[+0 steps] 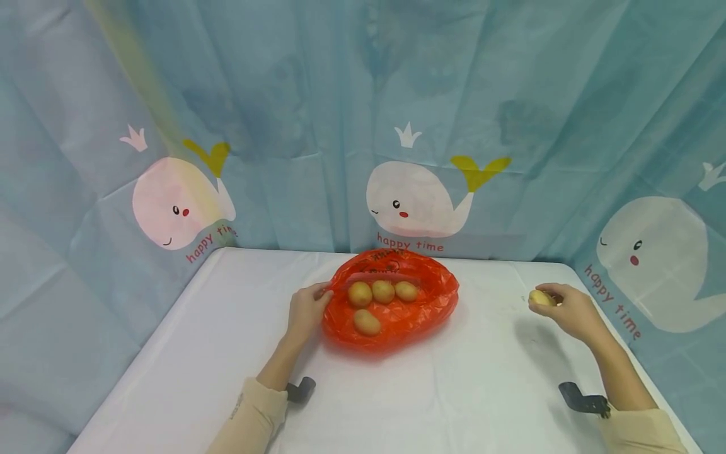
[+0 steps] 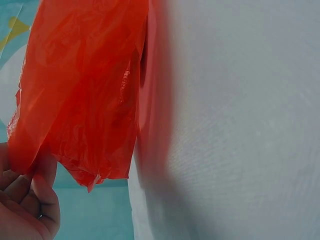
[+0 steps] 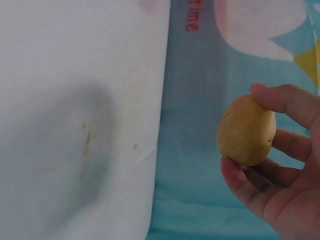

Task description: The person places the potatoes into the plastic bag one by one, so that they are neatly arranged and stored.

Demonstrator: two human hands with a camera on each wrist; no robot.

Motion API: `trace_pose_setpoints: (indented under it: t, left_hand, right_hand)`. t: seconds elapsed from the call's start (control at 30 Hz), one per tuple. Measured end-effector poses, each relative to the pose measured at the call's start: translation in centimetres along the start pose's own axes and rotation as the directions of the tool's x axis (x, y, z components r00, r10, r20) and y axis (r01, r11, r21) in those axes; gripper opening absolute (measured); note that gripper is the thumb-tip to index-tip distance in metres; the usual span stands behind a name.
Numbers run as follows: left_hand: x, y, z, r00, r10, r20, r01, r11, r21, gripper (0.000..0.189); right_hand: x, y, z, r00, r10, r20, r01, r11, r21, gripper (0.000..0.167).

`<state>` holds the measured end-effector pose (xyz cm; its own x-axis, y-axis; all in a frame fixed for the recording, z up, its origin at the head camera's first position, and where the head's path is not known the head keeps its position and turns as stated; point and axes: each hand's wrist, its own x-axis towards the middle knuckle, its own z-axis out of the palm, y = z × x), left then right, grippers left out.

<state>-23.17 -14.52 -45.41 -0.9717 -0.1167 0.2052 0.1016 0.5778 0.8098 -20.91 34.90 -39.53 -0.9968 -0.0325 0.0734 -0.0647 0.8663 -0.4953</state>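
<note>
A red plastic bag [image 1: 420, 315] lies spread open on the table's middle, with several potatoes [image 1: 367, 322] inside it. My left hand [image 1: 307, 312] pinches the bag's left edge; in the left wrist view the fingers [image 2: 44, 195] grip the raised red plastic [image 2: 90, 95]. Off to the right, my right hand [image 1: 575, 309] holds a single potato [image 3: 247, 131] above the table, apart from the bag. Thumb and fingertips clasp that potato from opposite sides in the right wrist view.
The white table [image 1: 482, 391] carries small brownish dirt marks [image 3: 88, 142] near its right side. Blue curtains with whale prints [image 1: 416, 198] hang behind the table and on both sides. A dark strap piece [image 1: 581, 400] sits at the right wrist.
</note>
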Motion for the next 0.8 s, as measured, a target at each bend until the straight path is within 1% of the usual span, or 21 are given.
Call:
trace_pose_setpoints:
  t: [0.2, 0.53, 0.8]
  left_hand:
    - [0.0, 0.0, 0.1, 1.0, 0.0, 0.005, 0.0, 1.0, 0.005, 0.032]
    - [0.2, 0.0, 0.0, 0.999, -0.028, 0.021, 0.028, 1.0, -0.007, 0.032]
    - [0.3, -0.2, 0.0, 1.0, -0.014, 0.023, 0.015, 1.0, -0.019, 0.032]
  right_hand:
    - [0.4, -1.7, -0.2, 0.998, -0.065, -0.014, 0.065, 0.998, 0.0, 0.054]
    - [1.2, -4.1, 0.6, 0.996, -0.085, 0.002, 0.084, 0.996, 0.04, 0.055]
    - [2.3, -5.9, 1.4, 0.993, -0.118, 0.013, 0.117, 0.991, 0.06, 0.054]
